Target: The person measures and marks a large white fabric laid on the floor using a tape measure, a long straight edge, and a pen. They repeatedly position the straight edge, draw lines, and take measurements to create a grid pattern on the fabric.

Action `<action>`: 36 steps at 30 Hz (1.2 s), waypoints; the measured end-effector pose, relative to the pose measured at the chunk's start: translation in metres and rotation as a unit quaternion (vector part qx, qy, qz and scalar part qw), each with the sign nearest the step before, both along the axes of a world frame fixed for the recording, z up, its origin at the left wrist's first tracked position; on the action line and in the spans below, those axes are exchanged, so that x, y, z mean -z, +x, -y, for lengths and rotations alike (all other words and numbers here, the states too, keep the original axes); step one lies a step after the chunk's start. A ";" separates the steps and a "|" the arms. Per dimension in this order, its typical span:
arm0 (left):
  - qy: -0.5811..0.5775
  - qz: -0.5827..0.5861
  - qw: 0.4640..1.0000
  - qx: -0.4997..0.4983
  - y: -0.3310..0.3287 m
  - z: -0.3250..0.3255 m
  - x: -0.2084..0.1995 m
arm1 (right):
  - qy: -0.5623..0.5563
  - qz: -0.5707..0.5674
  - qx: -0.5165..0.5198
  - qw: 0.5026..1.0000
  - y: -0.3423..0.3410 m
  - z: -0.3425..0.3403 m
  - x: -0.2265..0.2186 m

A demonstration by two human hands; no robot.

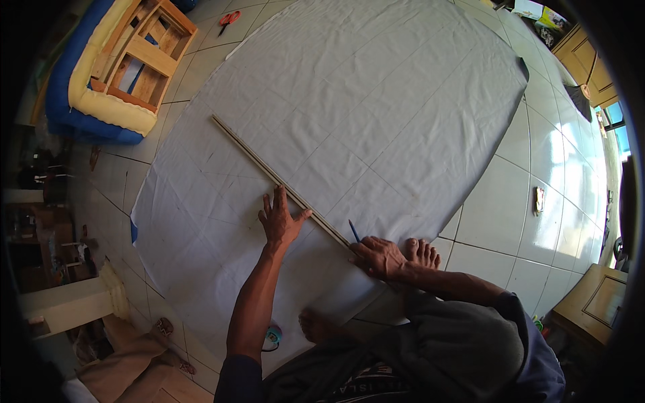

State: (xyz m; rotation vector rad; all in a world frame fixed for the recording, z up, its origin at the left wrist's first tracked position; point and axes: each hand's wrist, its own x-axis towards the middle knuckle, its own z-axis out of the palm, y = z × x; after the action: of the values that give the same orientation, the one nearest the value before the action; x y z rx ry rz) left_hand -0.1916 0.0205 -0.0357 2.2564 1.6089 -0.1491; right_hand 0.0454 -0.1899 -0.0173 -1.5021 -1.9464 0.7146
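Observation:
A large pale grey cloth [416,94] lies spread over the floor, with faint straight lines drawn across it. A long, thin straight wooden strip [246,149] runs slantwise over the cloth. My left hand [279,221] rests with spread fingers against the middle of the strip, pressing down on it. At the strip's near right end is my right hand [380,258], its fingers closed round a blue pencil [353,231] that points up and away. Part of the pencil is hidden in the hand. My bare feet stand on or beside the cloth's near edge.
Red-handled scissors [230,19] lie on the tiles [500,208] at the far left. Beside them stands a wooden frame [151,54] with yellow foam and blue covering. A small round teal object [272,336] is near my left forearm. Wooden cabinets [594,302] stand at the right.

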 end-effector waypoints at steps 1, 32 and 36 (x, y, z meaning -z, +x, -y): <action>-0.009 -0.010 1.000 -0.002 0.001 0.000 -0.002 | 0.002 -0.010 -0.002 1.000 0.003 -0.011 -0.003; 0.013 -0.043 0.998 0.037 0.006 0.002 -0.020 | -0.111 0.129 -0.035 0.985 0.034 0.042 -0.057; 0.052 -0.048 0.996 0.061 0.001 0.005 -0.014 | -0.085 0.235 -0.023 0.968 0.019 0.048 -0.035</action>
State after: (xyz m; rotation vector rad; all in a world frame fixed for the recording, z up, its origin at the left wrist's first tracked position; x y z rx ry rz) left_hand -0.1903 0.0158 -0.0213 2.4627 1.5594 -0.2138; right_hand 0.0639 -0.2379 0.0175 -1.8697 -2.3194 0.5939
